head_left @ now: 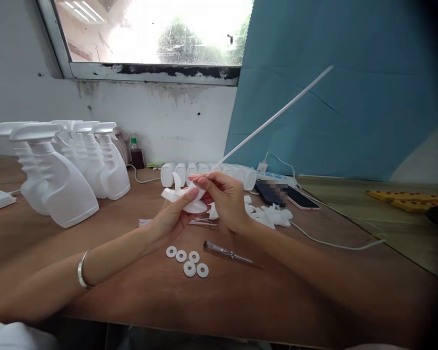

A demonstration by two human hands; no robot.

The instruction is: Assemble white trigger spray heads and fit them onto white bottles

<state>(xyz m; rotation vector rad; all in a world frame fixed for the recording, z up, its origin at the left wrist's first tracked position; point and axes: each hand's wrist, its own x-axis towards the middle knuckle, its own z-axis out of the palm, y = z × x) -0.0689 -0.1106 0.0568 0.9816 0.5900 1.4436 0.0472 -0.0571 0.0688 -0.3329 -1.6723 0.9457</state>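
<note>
My left hand (173, 214) is closed around a white trigger spray head (195, 206), held above the table. My right hand (228, 199) pinches the lower end of a long thin white dip tube (277, 114), right against the spray head. From there the tube slants up and to the right. The fingers hide the joint, so I cannot tell how far the tube sits in the head. Below my hands lie several white ring washers (189, 269) and a clear-handled screwdriver (229, 253). More thin tubes (204, 222) lie behind my left hand.
Assembled white spray bottles (67, 189) stand at the left. A row of white bottles (168, 175) lies along the back. Loose white spray heads (272, 215), a phone (302, 198) and a white cable (336, 242) are at the right. A small dark bottle (137, 156) stands by the wall.
</note>
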